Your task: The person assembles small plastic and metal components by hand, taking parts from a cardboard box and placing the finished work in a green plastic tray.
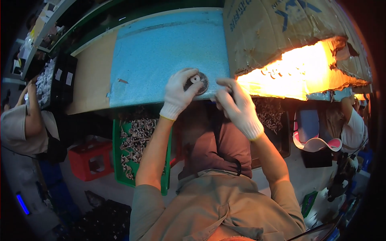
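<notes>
Near the front edge of the blue-topped bench [169, 52], my left hand [181, 89] in a white glove grips a round dark grey disc [204, 83] from its left side. A pale round hub with a small dark centre sits in the disc's middle. My right hand [238, 106], also gloved, is just right of the disc and apart from it. Its fingers are curled together, with the index finger pointing left. Whatever they may hold is hidden.
A torn cardboard box [265, 48] with a bright light inside stands on the bench at right. Below the bench are a green crate [117, 160] of small metal parts and a red stool [90, 160]. Other people sit at both sides, beside a black bin [64, 84] at left.
</notes>
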{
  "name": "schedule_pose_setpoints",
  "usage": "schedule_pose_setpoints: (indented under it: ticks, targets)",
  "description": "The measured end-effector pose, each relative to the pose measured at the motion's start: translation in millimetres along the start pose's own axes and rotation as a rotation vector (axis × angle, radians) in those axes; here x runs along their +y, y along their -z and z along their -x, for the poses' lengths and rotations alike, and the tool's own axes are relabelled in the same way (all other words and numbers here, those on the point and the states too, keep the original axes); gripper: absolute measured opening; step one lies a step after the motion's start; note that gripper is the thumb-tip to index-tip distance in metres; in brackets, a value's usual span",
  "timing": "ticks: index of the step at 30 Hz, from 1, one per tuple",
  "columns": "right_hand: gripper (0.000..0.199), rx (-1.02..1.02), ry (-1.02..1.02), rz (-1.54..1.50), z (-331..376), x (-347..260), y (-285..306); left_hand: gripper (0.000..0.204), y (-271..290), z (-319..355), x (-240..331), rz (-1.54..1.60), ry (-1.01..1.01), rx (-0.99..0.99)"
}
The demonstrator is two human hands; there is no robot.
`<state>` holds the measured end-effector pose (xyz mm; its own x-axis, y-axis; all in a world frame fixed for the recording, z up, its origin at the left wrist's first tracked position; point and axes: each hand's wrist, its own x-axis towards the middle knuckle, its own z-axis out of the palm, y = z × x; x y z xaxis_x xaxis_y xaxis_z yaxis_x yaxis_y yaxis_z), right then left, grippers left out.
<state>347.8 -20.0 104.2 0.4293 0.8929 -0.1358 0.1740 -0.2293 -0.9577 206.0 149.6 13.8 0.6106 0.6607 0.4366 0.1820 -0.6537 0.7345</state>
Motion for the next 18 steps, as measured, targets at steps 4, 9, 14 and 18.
schedule_pose_setpoints:
  ticks: [4,9,14,18]
  targets:
    - [0.047,0.165,0.247,0.398,-55,-5,-25,0.034,-4,-5,5,0.031,0.027,-0.055]
    - [0.046,0.025,0.229,0.796,-81,-11,-28,0.034,-1,-6,0,0.013,-0.037,-0.024]
    - [0.04,-0.144,0.265,1.154,-85,-38,-52,0.032,0,2,-19,-0.052,-0.114,0.063]
    - [0.037,-0.106,0.06,1.247,-83,-47,-52,0.041,-4,0,-7,0.093,-0.113,0.093]
